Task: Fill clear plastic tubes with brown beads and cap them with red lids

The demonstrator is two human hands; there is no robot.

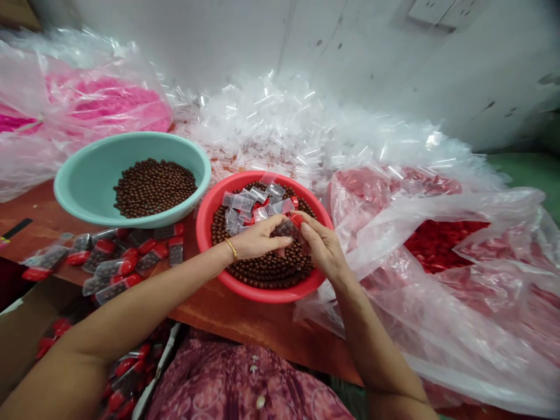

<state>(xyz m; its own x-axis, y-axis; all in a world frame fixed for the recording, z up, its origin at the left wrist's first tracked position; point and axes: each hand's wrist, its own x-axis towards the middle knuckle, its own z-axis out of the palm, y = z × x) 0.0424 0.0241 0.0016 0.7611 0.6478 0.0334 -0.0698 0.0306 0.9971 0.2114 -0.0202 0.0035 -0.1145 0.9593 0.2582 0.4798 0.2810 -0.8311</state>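
Observation:
Above the red basin (205,242) my left hand (258,237) is closed around a small clear plastic bottle (283,228) filled with dark brown balls. My right hand (322,245) pinches the red cap (296,220) at the bottle's upper right end. Brown balls (266,273) fill the basin beneath both hands. On top of them lie several clear plastic containers (240,202) and a few red caps, partly hidden by my hands.
To the left stands a teal basin (76,186) with brown balls. Several filled red-capped bottles (114,267) lie before it, above a box of more. Clear containers (271,122) are heaped behind. An opened plastic bag of red caps (437,245) lies right; a pink-filled bag (109,105) sits back left.

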